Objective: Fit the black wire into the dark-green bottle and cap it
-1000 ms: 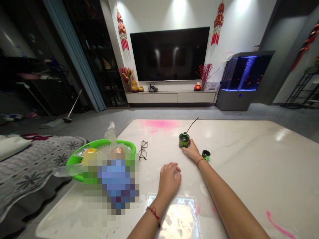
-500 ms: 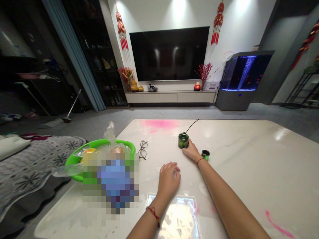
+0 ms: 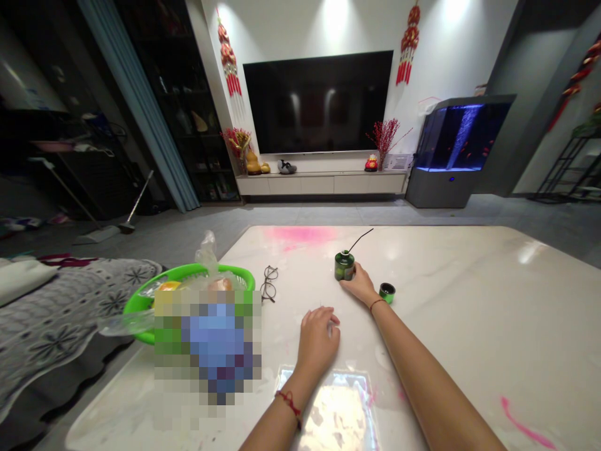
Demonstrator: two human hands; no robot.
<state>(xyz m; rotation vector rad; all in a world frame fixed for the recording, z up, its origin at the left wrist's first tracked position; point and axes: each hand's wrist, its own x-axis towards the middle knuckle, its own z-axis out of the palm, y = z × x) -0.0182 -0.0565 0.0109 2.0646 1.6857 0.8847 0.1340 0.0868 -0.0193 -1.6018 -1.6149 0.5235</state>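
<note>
My right hand (image 3: 360,285) is closed around the side of a small dark green glass bottle (image 3: 344,268) that stands upright on the table. From the bottle's neck a thin black stick (image 3: 361,239) leans out to the right. Just right of my wrist sits a green cap (image 3: 387,292) with its dark opening facing up. My left hand (image 3: 319,332) rests on the tabletop nearer to me, fingers loosely bent and thumb apart, holding nothing.
On the pale marble-look table (image 3: 469,300), folded eyeglasses (image 3: 269,284) lie left of the bottle. A green basket (image 3: 136,307) with bagged items stands at the left, partly blurred out. A shiny silvery sheet (image 3: 338,416) lies under my left forearm. Pink stains mark the table.
The black stick's tip has dipped slightly. My hands, the bottle and the cap stay almost where they were.
</note>
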